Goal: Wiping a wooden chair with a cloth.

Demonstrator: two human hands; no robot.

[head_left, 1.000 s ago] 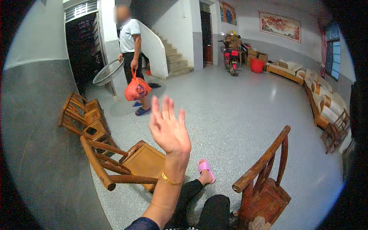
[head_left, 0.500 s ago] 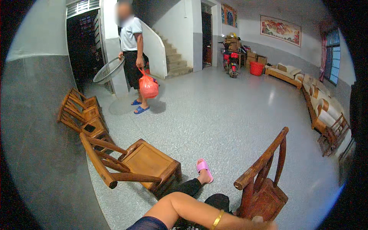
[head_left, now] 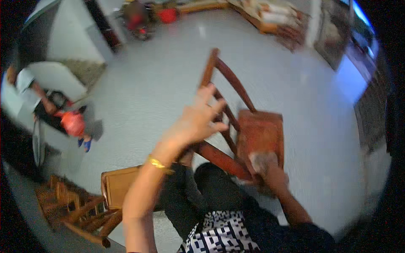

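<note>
A reddish-brown wooden chair (head_left: 261, 130) stands tilted before me, its seat to the right and its barred back to the left. My left hand (head_left: 196, 120), with a gold bracelet at the wrist, is raised over the chair back, fingers spread. Whether a fingertip touches the bars I cannot tell. At the near edge of the seat my right hand (head_left: 274, 175) is closed on a pale, crumpled cloth (head_left: 260, 161), pressed to the wood. Motion blurs both hands somewhat.
More wooden chairs (head_left: 122, 187) stand at the lower left. At the far left a person (head_left: 29, 90) carries a red plastic bag (head_left: 73, 123) and a large round tray (head_left: 38, 143). A motorbike (head_left: 137, 21), a red basket (head_left: 168, 15) and a long sofa (head_left: 270, 17) line the back.
My view has swung right and down, bringing the chair to the middle. My left arm has lifted from the lower edge to the chair back. The right hand with the cloth has come into view.
</note>
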